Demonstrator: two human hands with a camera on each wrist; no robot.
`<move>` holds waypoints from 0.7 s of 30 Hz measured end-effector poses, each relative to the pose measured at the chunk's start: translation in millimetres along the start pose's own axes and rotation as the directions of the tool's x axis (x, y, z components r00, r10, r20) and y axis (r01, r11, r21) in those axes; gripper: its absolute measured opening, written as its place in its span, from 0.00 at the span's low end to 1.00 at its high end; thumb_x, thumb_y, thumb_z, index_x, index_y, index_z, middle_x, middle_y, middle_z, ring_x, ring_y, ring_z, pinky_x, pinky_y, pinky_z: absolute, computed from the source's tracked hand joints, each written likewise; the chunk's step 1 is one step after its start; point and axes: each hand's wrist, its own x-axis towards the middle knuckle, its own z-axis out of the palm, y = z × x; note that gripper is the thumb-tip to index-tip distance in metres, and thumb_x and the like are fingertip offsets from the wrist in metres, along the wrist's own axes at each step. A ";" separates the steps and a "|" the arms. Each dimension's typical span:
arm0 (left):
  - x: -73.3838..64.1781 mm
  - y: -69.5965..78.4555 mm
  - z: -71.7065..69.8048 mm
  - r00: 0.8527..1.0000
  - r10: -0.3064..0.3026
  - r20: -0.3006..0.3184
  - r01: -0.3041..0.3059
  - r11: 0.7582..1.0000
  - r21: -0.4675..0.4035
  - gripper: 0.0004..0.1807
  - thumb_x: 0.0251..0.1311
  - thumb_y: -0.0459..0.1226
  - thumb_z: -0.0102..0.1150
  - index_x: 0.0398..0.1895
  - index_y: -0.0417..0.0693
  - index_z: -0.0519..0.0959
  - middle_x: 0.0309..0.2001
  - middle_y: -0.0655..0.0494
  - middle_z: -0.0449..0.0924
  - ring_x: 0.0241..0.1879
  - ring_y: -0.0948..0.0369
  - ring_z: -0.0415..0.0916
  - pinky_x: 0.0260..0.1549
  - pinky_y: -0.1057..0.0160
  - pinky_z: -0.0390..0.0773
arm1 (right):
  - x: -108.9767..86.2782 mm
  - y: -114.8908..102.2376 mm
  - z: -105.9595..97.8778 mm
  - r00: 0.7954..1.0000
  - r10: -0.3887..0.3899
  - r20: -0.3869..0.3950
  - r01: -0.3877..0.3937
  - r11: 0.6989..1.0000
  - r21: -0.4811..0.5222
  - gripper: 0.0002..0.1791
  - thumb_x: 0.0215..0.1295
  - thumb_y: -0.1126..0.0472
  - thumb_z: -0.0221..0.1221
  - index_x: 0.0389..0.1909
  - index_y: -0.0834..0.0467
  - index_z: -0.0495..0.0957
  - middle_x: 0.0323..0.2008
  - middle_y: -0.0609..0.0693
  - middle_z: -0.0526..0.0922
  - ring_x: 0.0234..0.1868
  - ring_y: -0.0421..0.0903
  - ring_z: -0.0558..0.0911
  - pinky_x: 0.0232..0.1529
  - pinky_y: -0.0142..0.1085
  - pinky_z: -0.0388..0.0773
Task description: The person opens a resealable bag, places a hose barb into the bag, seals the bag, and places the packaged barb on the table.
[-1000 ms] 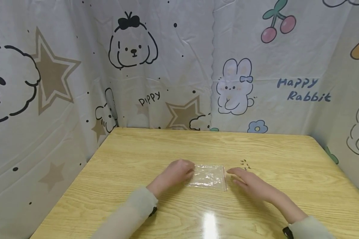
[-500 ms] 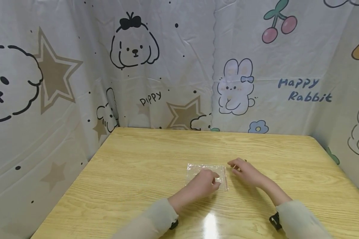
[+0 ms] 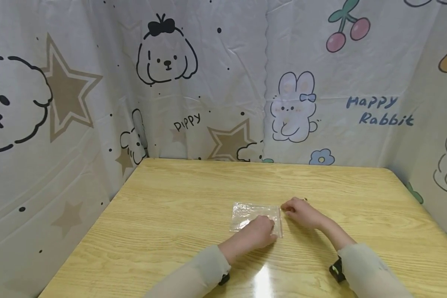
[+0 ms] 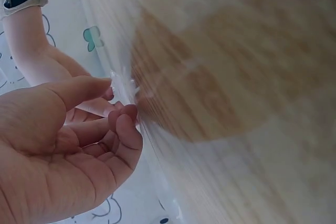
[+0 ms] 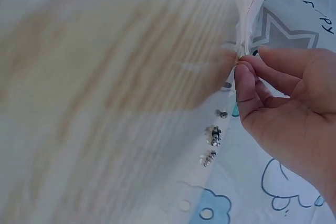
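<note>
A clear zip-lock bag (image 3: 242,211) with a reddish line along its right end lies flat on the table. My left hand (image 3: 258,231) is over the bag near that end. Its curled fingertips touch the plastic, and in the left wrist view a gap shows between the thumb (image 4: 97,86) and the fingers. At the far right corner of the bag, my right hand (image 3: 303,213) pinches the edge between thumb and fingers, seen closely in the right wrist view. Beside that hand lie several small shiny metal pieces (image 5: 212,136), mostly hidden behind it in the head view.
The wood-grain table (image 3: 164,198) reaches back to a printed cloth curtain (image 3: 227,82) that hangs behind and along both sides. A bright light reflection (image 3: 262,281) shows on the table near the front.
My left hand has moved right from the bag's left end to its zip end. The right hand has shifted slightly left and closed its fingers at the bag's corner.
</note>
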 end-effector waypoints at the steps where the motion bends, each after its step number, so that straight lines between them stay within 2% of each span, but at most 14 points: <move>1: 0.2 -0.9 0.3 1.000 0.004 -0.005 -0.004 1.000 -0.005 0.13 0.61 0.43 0.63 0.26 0.44 0.76 0.29 0.53 0.77 0.28 0.62 0.73 0.28 0.68 0.75 | 0.5 1.6 0.3 1.000 0.005 0.007 -0.005 0.999 0.034 0.14 0.67 0.68 0.55 0.49 0.72 0.79 0.40 0.60 0.81 0.42 0.49 0.78 0.43 0.42 0.77; 3: 0.8 -2.5 1.0 1.000 0.012 -0.012 -0.013 1.000 -0.016 0.12 0.60 0.42 0.64 0.26 0.45 0.75 0.29 0.53 0.76 0.27 0.62 0.72 0.27 0.68 0.74 | 1.3 4.8 0.0 1.000 -0.012 0.013 0.010 0.995 0.097 0.15 0.69 0.65 0.54 0.49 0.71 0.79 0.42 0.61 0.82 0.43 0.48 0.79 0.44 0.42 0.77; 6: 1.7 -4.6 1.8 1.000 0.027 -0.014 -0.027 0.999 -0.023 0.12 0.60 0.41 0.64 0.26 0.45 0.75 0.28 0.54 0.76 0.27 0.63 0.70 0.28 0.68 0.73 | 2.5 6.5 0.2 0.999 0.015 0.040 -0.022 0.984 0.179 0.17 0.71 0.59 0.54 0.49 0.69 0.79 0.44 0.60 0.83 0.44 0.46 0.80 0.44 0.40 0.77; 9: 2.1 -6.0 2.8 0.999 0.032 -0.013 -0.032 0.999 -0.030 0.11 0.60 0.40 0.64 0.28 0.44 0.75 0.29 0.53 0.76 0.28 0.63 0.70 0.28 0.68 0.73 | 5.9 3.2 1.5 0.992 0.106 0.072 -0.121 0.962 0.243 0.17 0.72 0.56 0.54 0.49 0.66 0.80 0.41 0.57 0.83 0.40 0.44 0.78 0.40 0.36 0.75; 10: 2.2 -6.3 2.9 0.999 0.032 -0.011 -0.032 0.999 -0.034 0.10 0.60 0.40 0.63 0.28 0.44 0.75 0.30 0.53 0.76 0.28 0.63 0.70 0.28 0.68 0.73 | 7.3 0.3 2.2 0.984 0.158 0.086 -0.175 0.950 0.260 0.16 0.72 0.56 0.54 0.48 0.65 0.80 0.39 0.56 0.83 0.38 0.44 0.77 0.39 0.36 0.75; 15: 1.2 -7.3 2.0 0.999 0.031 -0.016 -0.032 0.998 -0.050 0.09 0.59 0.40 0.64 0.30 0.44 0.76 0.30 0.53 0.76 0.29 0.62 0.71 0.29 0.67 0.74 | 14.1 -10.3 7.1 0.960 0.272 0.073 -0.281 0.915 0.288 0.13 0.72 0.60 0.55 0.40 0.66 0.82 0.26 0.50 0.77 0.27 0.41 0.70 0.28 0.32 0.67; 18: 0.7 -7.8 1.0 0.999 0.036 -0.023 -0.038 0.997 -0.069 0.10 0.59 0.39 0.64 0.28 0.44 0.74 0.29 0.54 0.74 0.28 0.63 0.69 0.29 0.68 0.72 | 16.8 -13.9 9.6 0.949 0.311 0.054 -0.314 0.910 0.272 0.12 0.71 0.62 0.55 0.37 0.67 0.82 0.23 0.48 0.76 0.24 0.40 0.68 0.26 0.31 0.66; 21: 0.8 -8.2 0.4 0.999 0.026 -0.027 -0.029 0.994 -0.101 0.10 0.59 0.38 0.64 0.27 0.44 0.73 0.28 0.54 0.72 0.26 0.63 0.66 0.27 0.68 0.70 | 19.5 -15.2 11.8 0.930 0.365 0.048 -0.363 0.888 0.284 0.11 0.69 0.64 0.55 0.33 0.67 0.82 0.22 0.47 0.76 0.23 0.40 0.68 0.25 0.31 0.66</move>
